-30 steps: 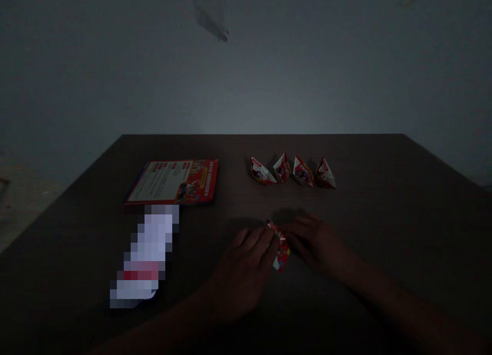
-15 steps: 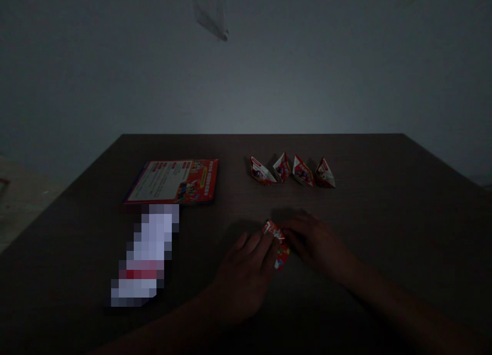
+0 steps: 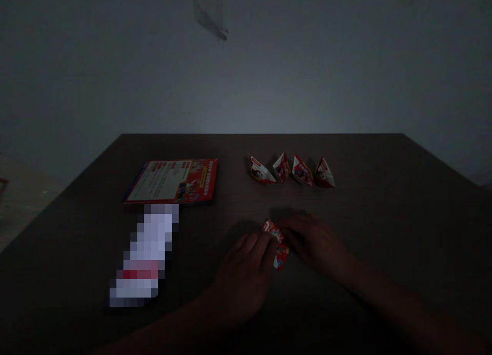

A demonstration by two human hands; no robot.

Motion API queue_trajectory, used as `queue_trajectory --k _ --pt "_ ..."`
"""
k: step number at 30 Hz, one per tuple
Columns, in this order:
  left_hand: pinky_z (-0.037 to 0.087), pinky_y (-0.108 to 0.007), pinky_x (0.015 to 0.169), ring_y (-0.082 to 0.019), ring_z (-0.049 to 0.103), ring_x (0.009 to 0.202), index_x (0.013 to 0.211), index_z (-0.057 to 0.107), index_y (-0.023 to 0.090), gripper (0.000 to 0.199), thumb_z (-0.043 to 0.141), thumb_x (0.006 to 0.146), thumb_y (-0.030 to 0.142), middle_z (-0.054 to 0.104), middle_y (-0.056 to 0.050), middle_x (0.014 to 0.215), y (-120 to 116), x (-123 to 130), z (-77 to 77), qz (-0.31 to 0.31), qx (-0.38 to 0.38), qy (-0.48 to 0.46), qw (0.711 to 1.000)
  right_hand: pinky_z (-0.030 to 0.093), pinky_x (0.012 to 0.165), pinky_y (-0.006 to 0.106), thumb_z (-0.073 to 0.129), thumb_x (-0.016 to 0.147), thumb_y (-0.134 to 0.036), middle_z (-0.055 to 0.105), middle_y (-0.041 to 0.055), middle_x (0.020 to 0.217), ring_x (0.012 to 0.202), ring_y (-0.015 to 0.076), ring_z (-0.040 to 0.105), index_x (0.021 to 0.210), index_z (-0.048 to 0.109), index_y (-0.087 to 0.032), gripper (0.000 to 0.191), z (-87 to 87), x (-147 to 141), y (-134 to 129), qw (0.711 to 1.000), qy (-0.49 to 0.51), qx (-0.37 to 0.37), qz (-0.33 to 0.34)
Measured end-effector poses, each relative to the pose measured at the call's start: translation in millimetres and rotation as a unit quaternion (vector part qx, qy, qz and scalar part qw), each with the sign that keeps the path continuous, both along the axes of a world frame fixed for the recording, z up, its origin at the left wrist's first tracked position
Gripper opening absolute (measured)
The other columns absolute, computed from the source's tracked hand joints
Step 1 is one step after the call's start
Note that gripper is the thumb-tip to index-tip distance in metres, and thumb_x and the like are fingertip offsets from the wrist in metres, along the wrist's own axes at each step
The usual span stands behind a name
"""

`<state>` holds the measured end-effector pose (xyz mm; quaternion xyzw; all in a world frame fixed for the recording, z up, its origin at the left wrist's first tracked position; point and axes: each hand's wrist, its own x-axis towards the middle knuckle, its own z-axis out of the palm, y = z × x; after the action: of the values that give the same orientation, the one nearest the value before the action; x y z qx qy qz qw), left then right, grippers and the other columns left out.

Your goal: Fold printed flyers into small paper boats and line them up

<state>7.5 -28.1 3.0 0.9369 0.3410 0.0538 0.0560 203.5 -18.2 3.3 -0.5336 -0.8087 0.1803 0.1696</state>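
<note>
Head view, dim light: at the left of the desk (image 3: 384, 191) a stack of printed cards (image 3: 159, 183) lies flat, with a pixelated pale object (image 3: 148, 252) just on its near side, slanting near-left to far-right. Next comes the left hand (image 3: 246, 268), reaching in from the near left, fingers stretched side by side over the left part of a small red printed paper (image 3: 282, 255); I can't make out whether they grip or merely press. The paper lies on the desk between the hands, its left part covered. Its visible long axis runs from far-left to near-right, one end pointing away, the other back toward the person. Beyond it, well apart, stand four folded paper pieces (image 3: 303, 171) in a left-to-right row. Rightmost, the right hand (image 3: 319, 242) has bent fingers at the paper's right edge, pointing left; whether they pinch it is unclear. The left hand is nearer, overlapping it.
</note>
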Motion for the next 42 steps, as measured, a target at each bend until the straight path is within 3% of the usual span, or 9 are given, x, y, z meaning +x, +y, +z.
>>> queue_trajectory --k 11,17,24,34,42 --pt "0.04 -0.037 0.09 -0.024 0.049 0.103 0.126 0.049 0.011 0.039 0.046 0.087 0.013 0.057 -0.01 0.117 1 0 -1.5 0.012 0.007 0.012 1.0 0.043 0.069 0.032 0.048 0.09 -0.017 0.067 0.0042 0.085 0.076 0.0185 0.062 0.097 0.064 -0.021 0.018 0.0 -2 0 1.0 -0.019 0.009 -0.006" --pt "0.039 -0.036 0.087 -0.023 0.05 0.098 0.126 0.048 0.011 0.04 0.045 0.086 0.013 0.058 -0.009 0.111 1 1 5.1 0.003 0.011 0.026 1.0 0.042 0.068 0.032 0.053 0.088 -0.022 0.067 0.0037 0.082 0.074 0.0187 0.061 0.098 0.063 -0.021 0.014 3.6 -3 -2 1.0 -0.016 0.012 -0.006" --pt "0.034 -0.039 0.091 -0.023 0.05 0.098 0.121 0.053 0.008 0.035 0.045 0.087 0.015 0.059 -0.009 0.107 -1 0 1.6 -0.02 0.045 0.025 0.998 0.042 0.068 0.031 0.062 0.081 -0.026 0.067 0.0033 0.082 0.073 0.0191 0.061 0.096 0.064 -0.021 0.015 0.4 -8 -2 0.999 -0.008 -0.001 -0.052" --pt "0.038 -0.04 0.08 -0.022 0.052 0.087 0.083 0.067 0.014 0.018 0.049 0.085 0.015 0.06 -0.006 0.091 -3 1 9.0 -0.021 0.062 0.061 0.996 0.043 0.059 0.027 0.064 0.077 -0.027 0.07 0.0009 0.079 0.067 0.0174 0.064 0.093 0.067 -0.025 0.017 -1.2 -8 -1 0.994 0.021 -0.007 -0.105" --pt "0.041 -0.04 0.071 -0.024 0.053 0.081 0.08 0.067 0.015 0.019 0.049 0.086 0.014 0.058 -0.007 0.08 -6 -3 9.8 0.027 0.073 0.073 0.994 0.044 0.06 0.028 0.065 0.077 -0.028 0.07 0.0013 0.079 0.066 0.0179 0.064 0.094 0.067 -0.024 0.018 -0.3 -8 0 0.993 0.027 -0.025 -0.114"
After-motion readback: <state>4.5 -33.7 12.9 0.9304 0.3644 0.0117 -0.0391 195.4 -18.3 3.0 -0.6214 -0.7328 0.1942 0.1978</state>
